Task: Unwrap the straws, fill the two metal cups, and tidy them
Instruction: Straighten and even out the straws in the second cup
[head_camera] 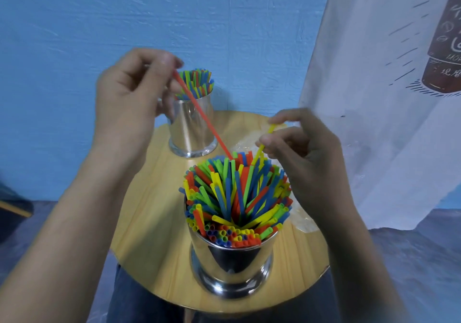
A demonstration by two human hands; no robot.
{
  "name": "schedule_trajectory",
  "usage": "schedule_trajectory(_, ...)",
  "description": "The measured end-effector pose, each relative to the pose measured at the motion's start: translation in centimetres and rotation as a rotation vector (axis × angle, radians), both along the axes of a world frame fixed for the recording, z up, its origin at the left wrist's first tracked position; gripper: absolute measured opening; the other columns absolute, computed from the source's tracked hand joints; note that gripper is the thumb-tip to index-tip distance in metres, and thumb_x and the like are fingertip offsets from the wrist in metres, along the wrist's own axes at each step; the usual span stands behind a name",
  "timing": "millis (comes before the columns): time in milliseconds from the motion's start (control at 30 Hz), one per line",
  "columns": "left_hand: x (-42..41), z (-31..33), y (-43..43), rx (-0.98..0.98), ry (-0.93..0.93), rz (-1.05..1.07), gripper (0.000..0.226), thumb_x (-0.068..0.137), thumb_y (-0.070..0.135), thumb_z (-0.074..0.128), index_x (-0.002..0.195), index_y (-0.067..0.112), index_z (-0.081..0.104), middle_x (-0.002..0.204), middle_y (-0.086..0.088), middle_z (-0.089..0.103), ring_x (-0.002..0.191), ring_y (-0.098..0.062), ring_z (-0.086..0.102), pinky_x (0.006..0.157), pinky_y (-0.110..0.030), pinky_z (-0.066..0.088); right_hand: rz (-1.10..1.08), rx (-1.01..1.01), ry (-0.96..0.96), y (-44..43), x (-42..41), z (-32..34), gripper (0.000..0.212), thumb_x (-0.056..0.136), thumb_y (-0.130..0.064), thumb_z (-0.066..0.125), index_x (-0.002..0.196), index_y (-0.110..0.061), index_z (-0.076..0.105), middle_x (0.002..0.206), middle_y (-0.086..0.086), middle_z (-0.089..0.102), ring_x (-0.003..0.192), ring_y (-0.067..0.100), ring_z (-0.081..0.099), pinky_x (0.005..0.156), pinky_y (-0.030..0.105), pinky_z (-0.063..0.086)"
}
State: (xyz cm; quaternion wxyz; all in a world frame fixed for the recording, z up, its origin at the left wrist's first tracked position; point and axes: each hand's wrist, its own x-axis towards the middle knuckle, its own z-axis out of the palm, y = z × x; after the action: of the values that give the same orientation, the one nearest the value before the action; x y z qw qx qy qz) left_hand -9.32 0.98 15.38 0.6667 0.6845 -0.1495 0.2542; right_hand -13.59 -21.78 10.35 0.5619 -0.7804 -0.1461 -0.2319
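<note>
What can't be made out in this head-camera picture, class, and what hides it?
All head view:
1. Far shiny metal cup, left side: behind the left hand.
2. Long red straw, lower end: buried among coloured straws in the near shiny metal cup.
3. Clear plastic wrapper, mostly: behind the right hand and near cup.
4. Brown printed bottle on the white cloth: cut by the right edge.

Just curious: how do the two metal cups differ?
The near cup has straws splayed untidily; the far cup has them upright, even. The held red straw and yellow straw end in the near cup, not the far cup. Both are shiny metal.
</note>
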Motion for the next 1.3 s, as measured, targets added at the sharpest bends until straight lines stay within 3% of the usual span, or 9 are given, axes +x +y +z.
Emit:
schedule_trajectory(133, -0.1, 0.0, 1.0, -0.232, -0.027, 0.075, 0.018, 0.107, 0.027, 0.050, 0.093, 0.021, 0.060, 0.071, 0.011, 0.057, 0.057, -0.009, 0.046, 0.054, -0.023, 0.040, 0.061, -0.134, 0.083, -0.3, 0.2, 0.0, 0.012, 0.094, -0.026, 0.073, 0.086, -0.034, 0.075, 0.096, -0.017, 0.075, 0.100, 0.008, 0.070, 0.084, 0.031, 0.056)
schedule_trajectory(267, -0.3, -0.9, 0.9, -0.359, 0.065, 0.066, 0.021, 0.109, 0.029, 0.048, 0.092, 0.023, 0.059, 0.073, 0.011, 0.056, 0.056, -0.007, 0.043, 0.053, -0.020, 0.039, 0.130, -0.148, 0.151, -0.5, 0.3, 0.1, 0.007, 0.093, -0.025, 0.074, 0.089, -0.030, 0.075, 0.094, -0.013, 0.075, 0.095, 0.008, 0.070, 0.081, 0.028, 0.055)
schedule_trajectory(500, -0.8, -3.6, 0.2, -0.177, 0.179, -0.042, 0.021, 0.108, 0.017, 0.049, 0.091, 0.015, 0.063, 0.073, 0.009, 0.065, 0.059, -0.008, 0.048, 0.055, -0.020, 0.044, 0.112, 0.264, 0.090, -0.6, -0.3, 0.4, 0.029, 0.098, -0.035, 0.052, 0.113, -0.017, 0.070, 0.090, 0.004, 0.078, 0.082, 0.016, 0.069, 0.073, 0.028, 0.057)
schedule_trajectory(600, -1.1, -4.2, -0.1, -0.009, 0.194, -0.066, 0.021, 0.105, 0.017, 0.053, 0.089, 0.015, 0.067, 0.072, 0.007, 0.067, 0.061, -0.011, 0.050, 0.056, -0.024, 0.044, 0.110, 0.392, 0.066, -0.9, -0.5, 0.6, 0.026, 0.101, -0.030, 0.050, 0.104, -0.020, 0.074, 0.087, 0.005, 0.077, 0.079, 0.017, 0.069, 0.069, 0.027, 0.055)
schedule_trajectory(700, -1.1, -4.4, -0.2, -0.055, 0.228, -0.045, 0.019, 0.104, 0.018, 0.056, 0.089, 0.015, 0.068, 0.074, 0.006, 0.069, 0.059, -0.011, 0.049, 0.056, -0.023, 0.043, 0.163, 0.528, 0.093, -1.1, -0.9, 0.9, 0.028, 0.090, -0.043, 0.059, 0.094, -0.021, 0.076, 0.085, 0.007, 0.075, 0.079, 0.020, 0.071, 0.069, 0.027, 0.057)
schedule_trajectory(833, -0.8, -4.9, 0.0, -0.200, 0.293, -0.061, 0.020, 0.105, 0.019, 0.055, 0.090, 0.016, 0.068, 0.078, 0.006, 0.070, 0.062, -0.009, 0.047, 0.055, -0.019, 0.042, 0.135, 0.352, 0.091, -1.4, -0.8, 0.5, 0.028, 0.084, -0.048, 0.073, 0.095, -0.023, 0.078, 0.095, 0.005, 0.076, 0.091, 0.024, 0.070, 0.083, 0.037, 0.059)
schedule_trajectory(1000, -0.8, -5.6, 0.2, -0.217, 0.339, -0.052, 0.018, 0.105, 0.020, 0.055, 0.093, 0.014, 0.067, 0.081, 0.005, 0.073, 0.063, -0.008, 0.049, 0.056, -0.018, 0.045, 0.190, 0.323, 0.129, -1.1, -0.6, -0.1, 0.018, 0.086, -0.024, 0.070, 0.101, -0.016, 0.075, 0.081, 0.005, 0.074, 0.072, 0.017, 0.064, 0.070, 0.027, 0.054)
schedule_trajectory(1167, -0.8, -5.7, 0.9, 0.149, 0.404, -0.116, 0.020, 0.102, 0.026, 0.058, 0.090, 0.018, 0.072, 0.084, 0.005, 0.076, 0.068, -0.008, 0.054, 0.071, -0.028, 0.047, 0.163, 0.510, 0.091, -1.2, -0.3, 0.3, 0.021, 0.091, -0.024, 0.059, 0.105, -0.015, 0.072, 0.084, 0.003, 0.075, 0.076, 0.016, 0.065, 0.071, 0.026, 0.054)
schedule_trajectory(1300, -1.3, -5.3, 1.0, 0.395, 0.395, -0.212, 0.027, 0.095, 0.053, 0.058, 0.102, 0.034, 0.075, 0.107, 0.014, 0.076, 0.094, -0.005, 0.067, 0.087, -0.034, 0.051, 0.064, 0.478, -0.041, -1.9, -0.2, 1.2, 0.027, 0.100, -0.033, 0.053, 0.097, -0.015, 0.072, 0.086, 0.004, 0.070, 0.078, 0.020, 0.062, 0.069, 0.031, 0.053)
